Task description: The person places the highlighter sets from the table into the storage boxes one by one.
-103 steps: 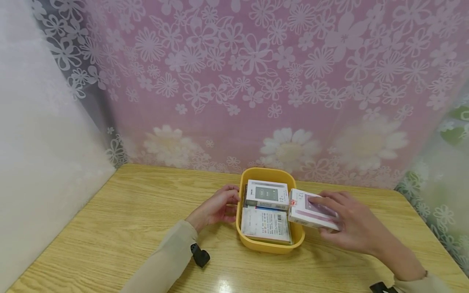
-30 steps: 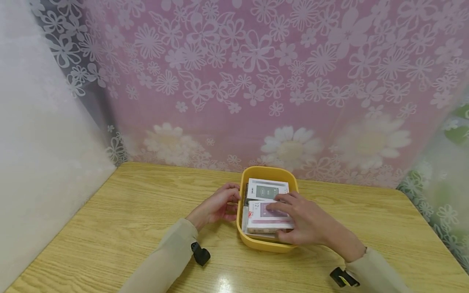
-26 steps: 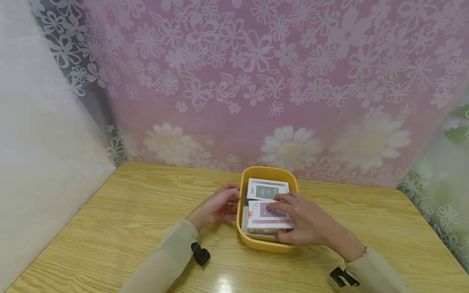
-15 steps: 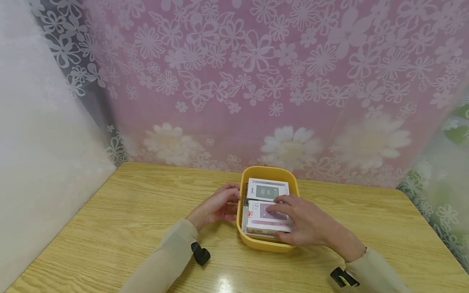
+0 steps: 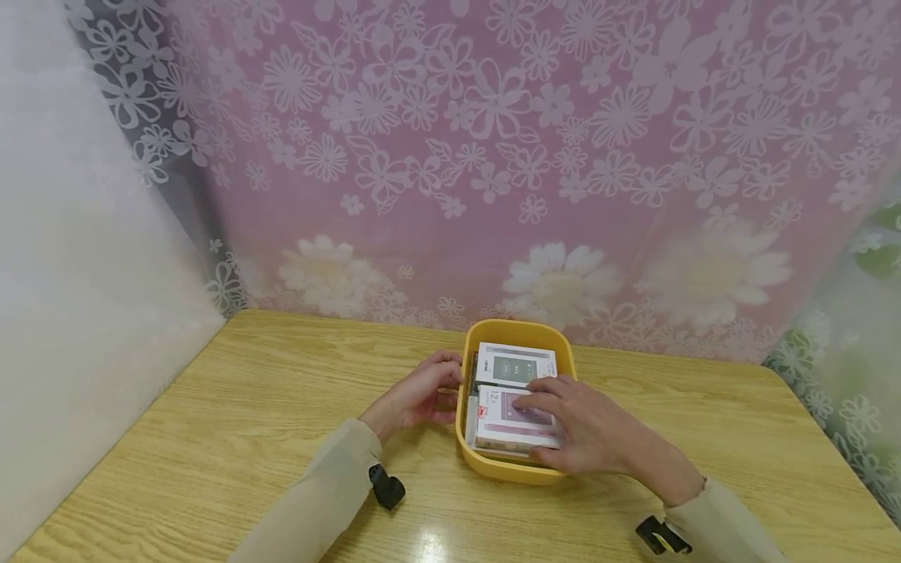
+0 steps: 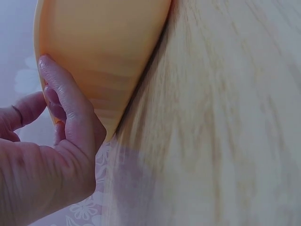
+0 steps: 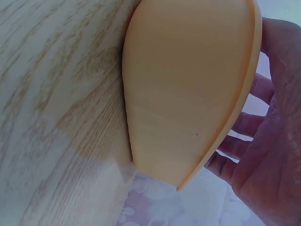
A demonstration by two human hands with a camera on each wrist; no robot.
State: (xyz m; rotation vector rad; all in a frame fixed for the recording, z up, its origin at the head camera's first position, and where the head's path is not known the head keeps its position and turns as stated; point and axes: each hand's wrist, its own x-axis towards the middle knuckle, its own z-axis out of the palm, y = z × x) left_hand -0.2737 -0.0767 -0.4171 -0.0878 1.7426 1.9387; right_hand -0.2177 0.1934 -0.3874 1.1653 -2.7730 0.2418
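Observation:
A yellow plastic bin (image 5: 517, 472) stands on the wooden table, holding several small cartons. My right hand (image 5: 598, 426) reaches over its right rim and grips a white carton with a purple panel (image 5: 517, 428), marked 12. The thumb is at the carton's near edge, the index finger lies on its top, and another finger is by its far edge. Behind it lies a white carton with a grey-green panel (image 5: 510, 357). Against the bin's left side, my left hand (image 5: 422, 391) rests its relaxed, bent fingers at the wall and rim. The right fingertips are hidden behind the bin in the right wrist view.
Beneath the purple-panel carton, the edge of another pale carton (image 5: 472, 426) shows. The wood-grain table (image 5: 317, 375) ends at a pink flowered curtain (image 5: 422, 234) just behind the bin. A white sheet (image 5: 98, 274) hangs along the left side.
My right hand has carried the purple-panel carton leftward into the bin, onto the near cartons. Over the last second the carton has barely shifted. The left hand has stayed at the bin.

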